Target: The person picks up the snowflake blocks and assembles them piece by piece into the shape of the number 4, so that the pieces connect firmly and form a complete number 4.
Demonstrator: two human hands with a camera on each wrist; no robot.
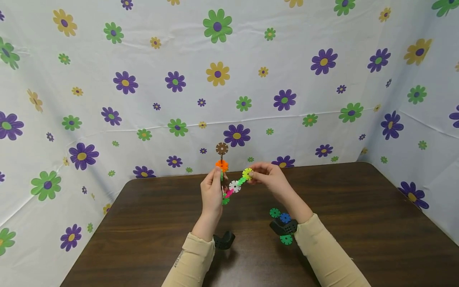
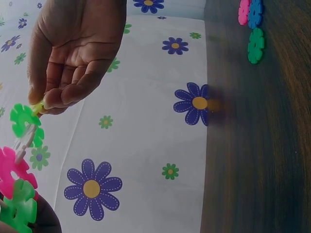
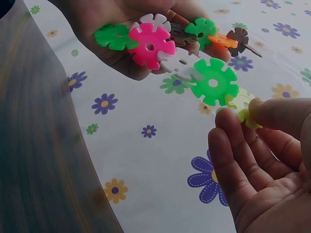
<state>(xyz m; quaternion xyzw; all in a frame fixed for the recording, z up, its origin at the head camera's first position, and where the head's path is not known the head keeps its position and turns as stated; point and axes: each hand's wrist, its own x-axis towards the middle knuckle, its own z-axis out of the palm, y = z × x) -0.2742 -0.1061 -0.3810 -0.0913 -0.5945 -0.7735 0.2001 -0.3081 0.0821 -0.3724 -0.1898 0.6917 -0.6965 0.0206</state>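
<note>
A chain of slotted flower-shaped plastic discs is held up above the far part of the table. My left hand [image 1: 211,195] grips its middle, thumb on the near side. Above that hand rise an orange disc [image 1: 222,166] and a brown disc [image 1: 222,148]. Below and to the right run a green disc [image 3: 115,37], a pink disc [image 3: 150,46], a white disc [image 1: 234,186] and a bright green disc [image 3: 214,81]. At the chain's right end, my right hand [image 1: 270,179] pinches a yellow disc [image 1: 247,173] between thumb and fingertips, its edge meeting the bright green one.
Loose discs lie on the brown table [image 1: 161,231] by my right wrist: a blue disc [image 1: 285,217], a green disc [image 1: 275,213], another green disc [image 1: 286,239] and a pink disc [image 2: 244,11]. A flower-patterned white sheet [image 1: 143,107] stands behind the table.
</note>
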